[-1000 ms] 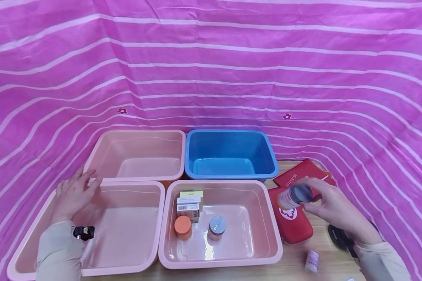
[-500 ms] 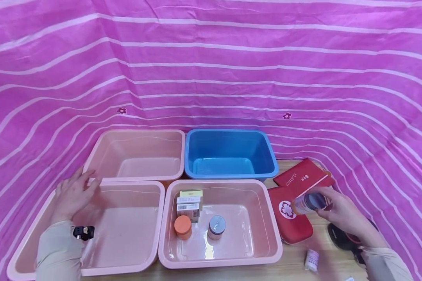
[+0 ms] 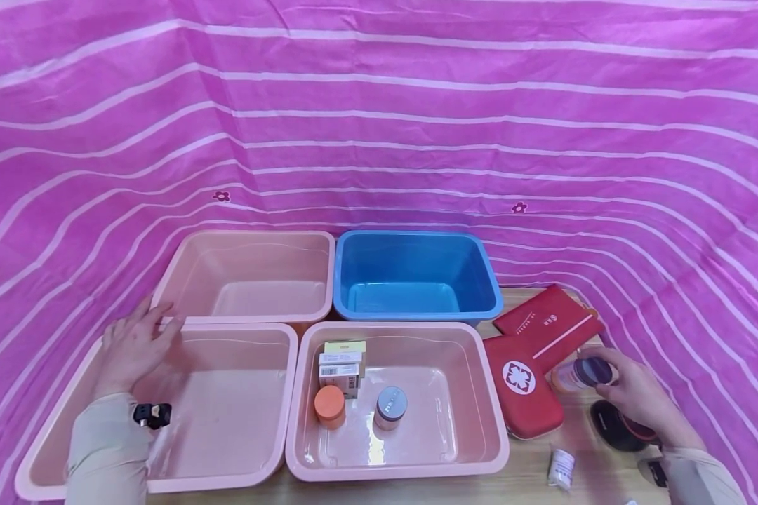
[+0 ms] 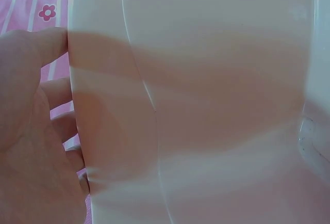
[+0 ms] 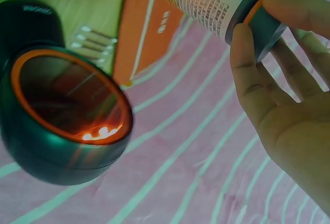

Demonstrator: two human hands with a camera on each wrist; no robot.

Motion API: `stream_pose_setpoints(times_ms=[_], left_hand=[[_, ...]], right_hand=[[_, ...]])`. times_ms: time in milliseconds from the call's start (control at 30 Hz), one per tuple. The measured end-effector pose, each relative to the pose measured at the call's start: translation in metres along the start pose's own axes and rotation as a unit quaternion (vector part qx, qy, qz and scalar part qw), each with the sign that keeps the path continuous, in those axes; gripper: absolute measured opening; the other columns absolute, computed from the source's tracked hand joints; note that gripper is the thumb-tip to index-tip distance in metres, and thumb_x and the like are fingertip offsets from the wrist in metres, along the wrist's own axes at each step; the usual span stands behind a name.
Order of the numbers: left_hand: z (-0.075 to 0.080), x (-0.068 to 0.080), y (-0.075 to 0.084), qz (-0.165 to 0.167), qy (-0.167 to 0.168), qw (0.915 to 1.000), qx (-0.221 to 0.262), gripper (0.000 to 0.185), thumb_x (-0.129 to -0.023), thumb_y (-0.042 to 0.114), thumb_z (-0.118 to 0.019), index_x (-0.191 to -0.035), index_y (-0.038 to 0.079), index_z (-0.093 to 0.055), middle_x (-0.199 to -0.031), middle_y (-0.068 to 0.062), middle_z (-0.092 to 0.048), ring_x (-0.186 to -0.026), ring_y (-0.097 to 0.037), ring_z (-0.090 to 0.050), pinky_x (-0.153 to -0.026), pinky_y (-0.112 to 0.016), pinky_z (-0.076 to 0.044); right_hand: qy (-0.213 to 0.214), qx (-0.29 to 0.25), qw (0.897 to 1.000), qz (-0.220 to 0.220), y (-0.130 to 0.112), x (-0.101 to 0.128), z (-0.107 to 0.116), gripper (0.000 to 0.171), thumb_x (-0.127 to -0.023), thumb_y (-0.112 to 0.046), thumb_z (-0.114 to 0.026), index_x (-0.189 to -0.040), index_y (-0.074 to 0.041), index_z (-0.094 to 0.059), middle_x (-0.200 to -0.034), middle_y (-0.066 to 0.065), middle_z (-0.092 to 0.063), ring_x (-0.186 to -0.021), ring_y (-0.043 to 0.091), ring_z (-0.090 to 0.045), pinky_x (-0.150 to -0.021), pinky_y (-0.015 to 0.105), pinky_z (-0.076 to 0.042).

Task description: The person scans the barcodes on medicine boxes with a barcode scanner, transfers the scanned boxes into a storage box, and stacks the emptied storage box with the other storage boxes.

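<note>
1. Pink tubs, three of them, plus one blue tub, sit in a 2x2 block on the wooden worktop, w/ pink striped cloth behind.
2. Left hand rests on the far left corner of the near-left tub; fingers relaxed and spread, gripping nothing.
3. Left wrist view shows what the head view can't: fingers lie straight along the tub's outer wall, touching it. Rest of that view is just pale tub plastic.
4. Right hand holds a bottle lying sideways, at the right of the worktop, just beside the red first-aid pouch.
5. Right wrist view adds detail: thumb and fingers are clamped on the bottle's dark cap end, an orange band at the cap, printed label on the body.
6. Same view shows a dark round scanner w/ an orange-rimmed window glowing inside; head view shows it only as a black shape partly under the hand.
7. Near-right tub holds a small box, an orange-lidded jar and a grey-lidded jar.
8. Red booklet lies behind the pouch; a small white bottle lies near the front edge.
</note>
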State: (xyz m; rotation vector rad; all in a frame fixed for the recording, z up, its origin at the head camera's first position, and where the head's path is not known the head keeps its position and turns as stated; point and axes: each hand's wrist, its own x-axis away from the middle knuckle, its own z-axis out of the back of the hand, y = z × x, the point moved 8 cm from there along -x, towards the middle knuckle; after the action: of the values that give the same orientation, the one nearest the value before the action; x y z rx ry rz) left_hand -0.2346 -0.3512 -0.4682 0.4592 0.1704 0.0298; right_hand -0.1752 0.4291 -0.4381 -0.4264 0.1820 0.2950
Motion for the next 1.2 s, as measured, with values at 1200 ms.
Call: stream_pose_setpoints(times_ms=[1200], left_hand=[[0.000,0.000,0.001,0.002,-0.004,1.0000,0.006,0.058,-0.107,0.045,-0.042,-0.140,-0.001,-0.052,-0.162,-0.032,-0.028,-0.120,-0.067,-0.035,-0.098,-0.070,-0.022]], right_hand=[[-0.027,0.037,0.995,-0.091,0.040,0.028,-0.003,0.059,-0.058,0.015,-0.077,-0.112,-0.006,-0.069,-0.105,0.029,-0.072,-0.083,0.034,-0.064,-0.066,0.040,-0.048]])
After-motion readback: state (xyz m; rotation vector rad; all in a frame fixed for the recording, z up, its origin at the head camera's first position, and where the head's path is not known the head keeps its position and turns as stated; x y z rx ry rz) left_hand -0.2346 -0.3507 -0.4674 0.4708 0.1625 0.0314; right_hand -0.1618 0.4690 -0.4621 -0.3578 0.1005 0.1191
